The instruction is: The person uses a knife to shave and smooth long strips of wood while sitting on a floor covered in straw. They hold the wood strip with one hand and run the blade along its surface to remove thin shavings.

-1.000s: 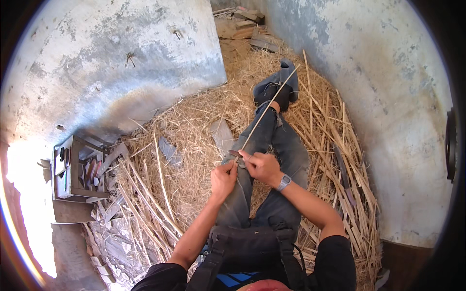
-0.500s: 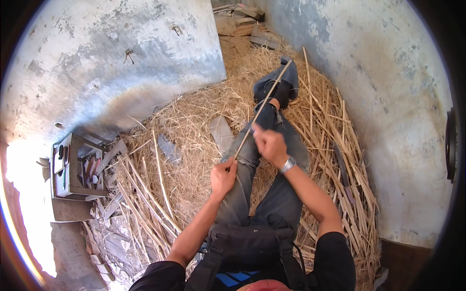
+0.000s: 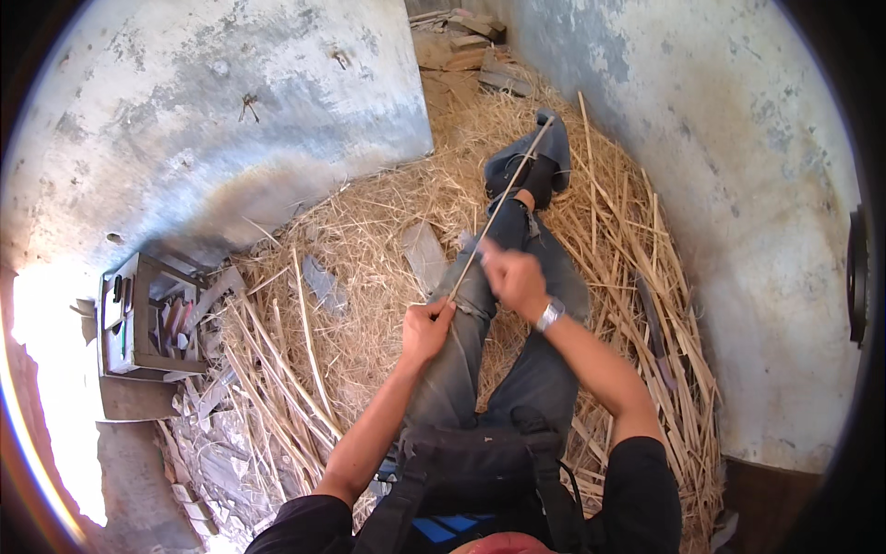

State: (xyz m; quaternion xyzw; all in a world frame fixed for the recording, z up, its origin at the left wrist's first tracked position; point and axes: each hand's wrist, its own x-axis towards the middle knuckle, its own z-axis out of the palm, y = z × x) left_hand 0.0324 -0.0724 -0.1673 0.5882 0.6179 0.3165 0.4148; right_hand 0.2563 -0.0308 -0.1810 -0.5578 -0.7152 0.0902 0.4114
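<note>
My left hand (image 3: 426,331) is closed, pinching the near end of a thin, pale strip of split cane (image 3: 511,188) above my left knee. The strip slants up and away over my shin, its far tip lying by my shoes (image 3: 526,171). My right hand (image 3: 515,281), with a metal-banded watch (image 3: 550,314) on the wrist, is closed at the strip's side, a little farther along than the left. Its fingertips are smeared by motion. A small greyish shape shows by them, too blurred to name. Both legs, in dark jeans (image 3: 452,369), stretch forward with ankles crossed.
Fine shavings (image 3: 378,198) cover the floor. Long cane strips lie piled on the right (image 3: 637,268) and left (image 3: 277,369). A small wooden cabinet (image 3: 138,314) with odds and ends stands at left. Worn plaster walls (image 3: 720,185) close in both sides; wood scraps (image 3: 475,42) lie far back.
Hardly anything differs. The view has shifted very slightly; my left hand keeps its pinch on the strip, and my right hand is blurred beside it in both frames.
</note>
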